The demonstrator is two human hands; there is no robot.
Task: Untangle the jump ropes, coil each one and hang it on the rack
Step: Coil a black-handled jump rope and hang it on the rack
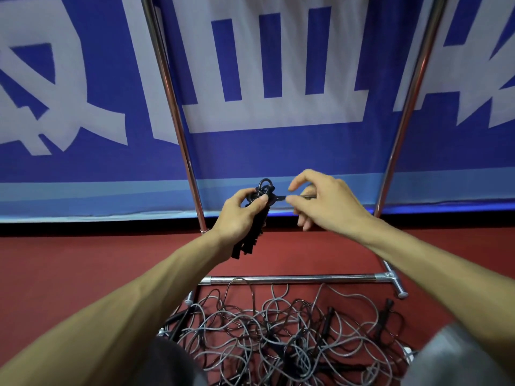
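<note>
One coiled jump rope (255,218) is being gripped in the closed left hand (237,215), above the rack's base bar (289,279). Its free end is being pinched by the right hand (323,201), other fingers spread. Tying off seems underway; hanging is called for next. Below the bar, the tangled ropes (278,335) are lying untouched.

Black coiled rope (255,218), grey/black rope tangle (278,330), red floor (83,260), blue/white banner (250,79)

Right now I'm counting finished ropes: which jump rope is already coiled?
The black rope gripped in the left hand, bundled with its handles hanging down. The right hand pinches its end. The others lie tangled on the floor.
</note>
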